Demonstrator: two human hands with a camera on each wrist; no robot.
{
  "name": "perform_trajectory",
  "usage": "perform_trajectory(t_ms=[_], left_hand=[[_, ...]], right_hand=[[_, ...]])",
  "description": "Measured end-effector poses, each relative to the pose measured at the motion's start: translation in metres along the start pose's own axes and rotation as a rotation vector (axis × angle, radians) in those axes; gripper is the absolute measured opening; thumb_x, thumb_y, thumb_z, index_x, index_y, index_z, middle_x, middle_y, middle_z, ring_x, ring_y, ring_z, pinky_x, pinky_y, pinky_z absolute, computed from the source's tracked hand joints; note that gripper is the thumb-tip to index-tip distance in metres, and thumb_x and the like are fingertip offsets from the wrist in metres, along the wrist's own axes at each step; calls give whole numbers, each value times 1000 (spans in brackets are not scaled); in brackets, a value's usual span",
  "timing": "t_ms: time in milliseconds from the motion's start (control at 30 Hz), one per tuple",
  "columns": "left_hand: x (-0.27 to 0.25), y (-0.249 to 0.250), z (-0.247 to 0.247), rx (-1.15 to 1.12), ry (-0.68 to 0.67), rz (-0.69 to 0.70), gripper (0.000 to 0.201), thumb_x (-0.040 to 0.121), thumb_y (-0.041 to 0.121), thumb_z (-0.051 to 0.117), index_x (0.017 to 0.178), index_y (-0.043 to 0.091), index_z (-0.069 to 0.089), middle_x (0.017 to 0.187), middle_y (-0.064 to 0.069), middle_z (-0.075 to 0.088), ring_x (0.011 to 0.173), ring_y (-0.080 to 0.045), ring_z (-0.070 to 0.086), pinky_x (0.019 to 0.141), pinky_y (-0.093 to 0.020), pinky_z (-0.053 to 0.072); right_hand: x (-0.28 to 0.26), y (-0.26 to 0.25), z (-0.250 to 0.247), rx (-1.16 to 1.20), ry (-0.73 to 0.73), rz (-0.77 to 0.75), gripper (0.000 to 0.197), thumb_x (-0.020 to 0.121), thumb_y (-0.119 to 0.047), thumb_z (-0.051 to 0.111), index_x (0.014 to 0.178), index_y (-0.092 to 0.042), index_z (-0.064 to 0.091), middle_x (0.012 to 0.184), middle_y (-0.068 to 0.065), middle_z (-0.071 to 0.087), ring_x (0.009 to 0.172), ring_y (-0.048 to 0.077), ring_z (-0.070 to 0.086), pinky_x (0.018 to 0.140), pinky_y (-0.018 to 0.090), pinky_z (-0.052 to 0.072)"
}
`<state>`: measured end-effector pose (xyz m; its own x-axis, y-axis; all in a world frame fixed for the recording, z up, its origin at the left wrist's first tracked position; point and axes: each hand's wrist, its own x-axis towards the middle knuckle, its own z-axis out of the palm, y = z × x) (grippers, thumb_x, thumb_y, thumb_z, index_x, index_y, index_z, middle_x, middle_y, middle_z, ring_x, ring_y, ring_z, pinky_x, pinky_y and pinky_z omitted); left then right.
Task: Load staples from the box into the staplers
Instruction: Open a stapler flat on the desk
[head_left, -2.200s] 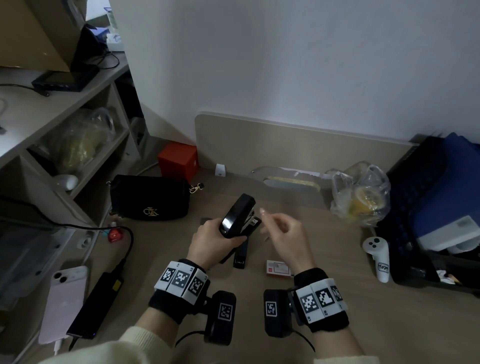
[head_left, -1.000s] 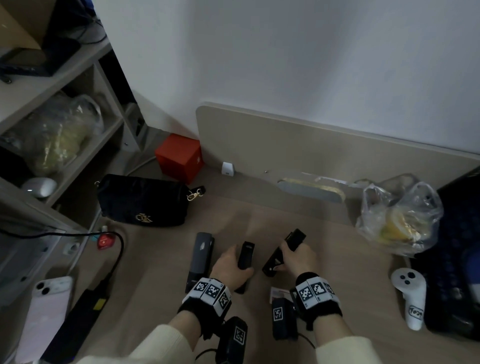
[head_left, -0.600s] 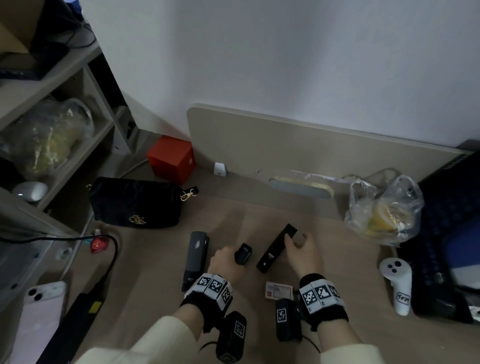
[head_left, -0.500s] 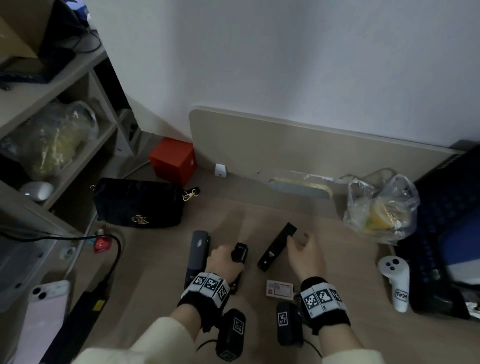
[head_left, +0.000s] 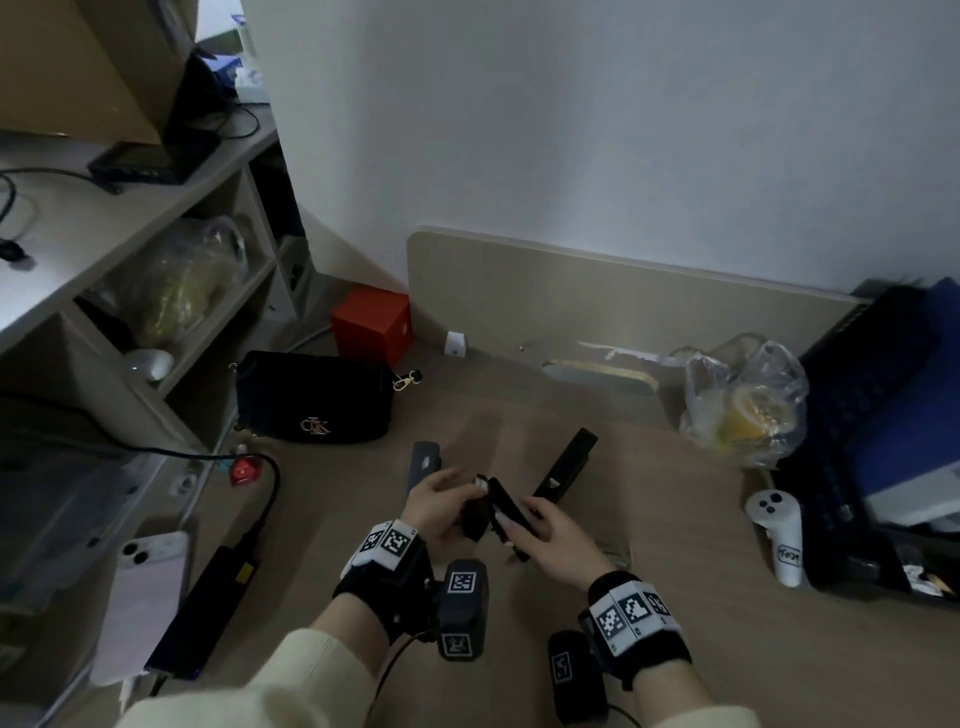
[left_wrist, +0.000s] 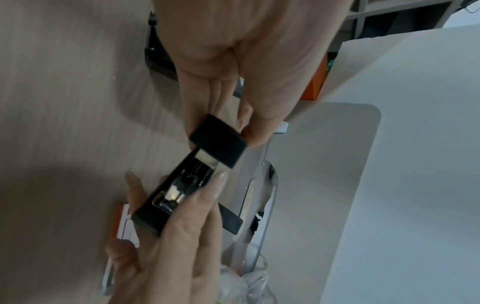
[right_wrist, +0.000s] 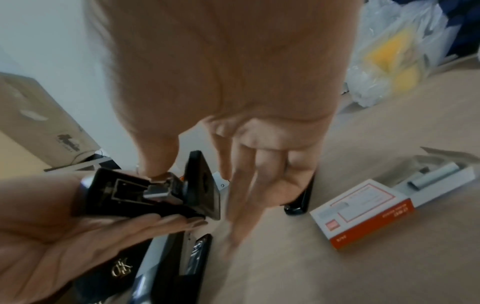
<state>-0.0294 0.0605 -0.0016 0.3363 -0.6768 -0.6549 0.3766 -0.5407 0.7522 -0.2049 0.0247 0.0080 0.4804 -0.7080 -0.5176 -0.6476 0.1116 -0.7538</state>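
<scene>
Gripping one opened black stapler (head_left: 500, 512) mid-frame above the tabletop (head_left: 675, 597), left hand (head_left: 435, 512) and right hand (head_left: 558, 540) each clasp it; only the right wrist view shows the staple box (right_wrist: 363, 207) open, lower right.

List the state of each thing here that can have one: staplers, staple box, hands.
Held stapler: hinged open, lifted off the desk, metal magazine exposed.
Staple box: on the desk, tray slid out, a strip of staples showing.
Left stapler: lying closed on the desk.
Right stapler: lying flat on the desk.
Left hand: grips one half of the held stapler.
Right hand: holds the other half.
</scene>
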Motion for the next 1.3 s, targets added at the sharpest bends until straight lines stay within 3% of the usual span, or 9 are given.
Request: perform_trajectory(t_ms=[167,300,433,600,733,900,1033,1233,1300], left_hand=[[-17,-2,-2,-77,-32,-40,31,89,5,63,116,17,57,83,-13,66,68,-21,62,55,-27,50],[-27,-5,-4,-72,-68,-49,39,90,5,60,129,10,54,95,-15,67,74,-23,63,60,-31,51],[-37,-4,-7,-33,-139,-66,49,91,10,59,137,19,44,118,-20,62,81,-28,67,63,-38,59],[-59,2,-14,199,-357,-68,57,74,38,80,123,36,52,119,-2,65,99,-21,70,78,-49,59],[-66,5,-15,367,-441,0,39,83,33,73,119,25,61,118,1,66,105,-19,67,84,-43,58],[-60,5,-19,471,-381,58,25,88,22,69,111,12,68,99,-11,70,74,-19,72,60,-24,58],[-46,-3,-29,460,-302,44,12,91,14,64,100,7,69,89,-14,70,68,-20,71,57,-24,58],[-37,-14,-31,357,-216,-69,14,97,10,53,92,1,61,81,-17,64,65,-23,67,49,-24,57],[-35,-20,-31,335,-198,-88,15,98,12,51,92,1,60,85,-18,63,68,-26,67,49,-24,57]], right_hand=[[-9,-8,12,37,49,-40,34,86,-50,59,117,-39,48,120,-6,60,101,13,63,90,32,52],[-21,-20,13,-33,96,-82,36,91,-40,58,123,-25,57,108,-7,61,104,10,60,81,19,45],[-28,-27,11,-99,94,-93,29,95,-30,53,117,-17,64,106,-2,65,79,3,62,61,6,42],[-30,-25,13,-135,105,-50,27,92,-27,50,110,-22,70,108,-1,69,99,14,64,86,26,48],[-33,-20,13,-143,108,-49,25,93,-24,50,104,-20,72,90,-6,67,75,5,60,55,4,38],[-35,-9,14,-48,95,3,28,94,-20,51,70,-14,64,58,-9,58,47,4,57,48,16,44],[-32,4,12,-4,88,55,26,92,-22,53,70,-15,65,75,-1,62,69,31,70,74,45,55],[-31,21,12,110,109,119,24,95,-18,48,74,-13,58,81,3,57,71,39,70,79,51,53],[-26,30,14,179,131,154,17,96,-17,47,85,-8,57,92,9,56,69,35,70,68,44,58]])
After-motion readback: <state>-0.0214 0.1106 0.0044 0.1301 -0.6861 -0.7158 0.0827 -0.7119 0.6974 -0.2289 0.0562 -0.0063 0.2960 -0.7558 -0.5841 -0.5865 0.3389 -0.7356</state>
